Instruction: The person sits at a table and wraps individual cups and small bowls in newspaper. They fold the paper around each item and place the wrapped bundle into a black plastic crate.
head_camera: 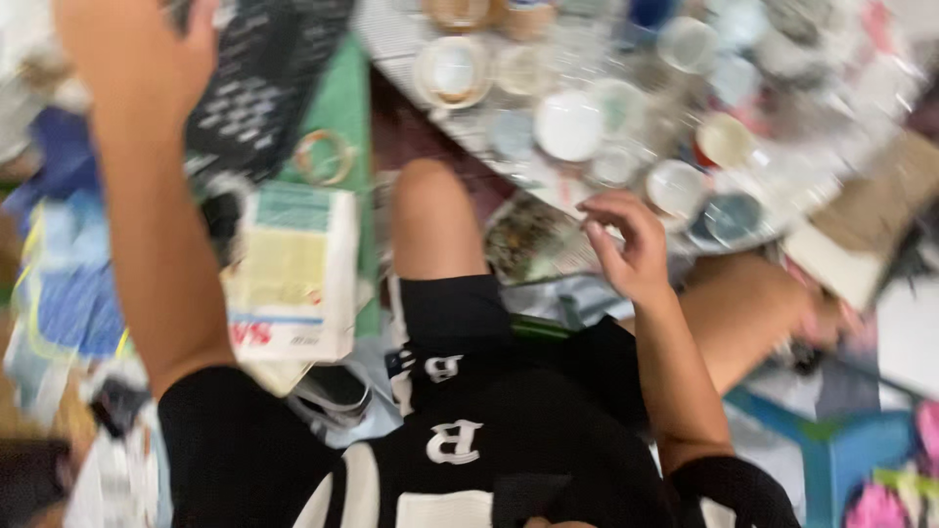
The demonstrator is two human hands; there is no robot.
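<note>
1. dark patterned sheet: a flat black piece with rows of pale marks, held up at the far left, above the white paper packet on the floor; motion blur hides finer detail.
2. left hand: raised high and closed on the sheet's top edge; fingers mostly cut off by the frame.
3. right hand: empty, fingers loosely curled, hovering to the right of the packet, just short of the low worktop crowded with round lids and small jars.
4. doing it well, as a judgement: grip the sheet firmly near its edge and keep it clear of the jars.
5. a tape ring lies just above the packet.
</note>
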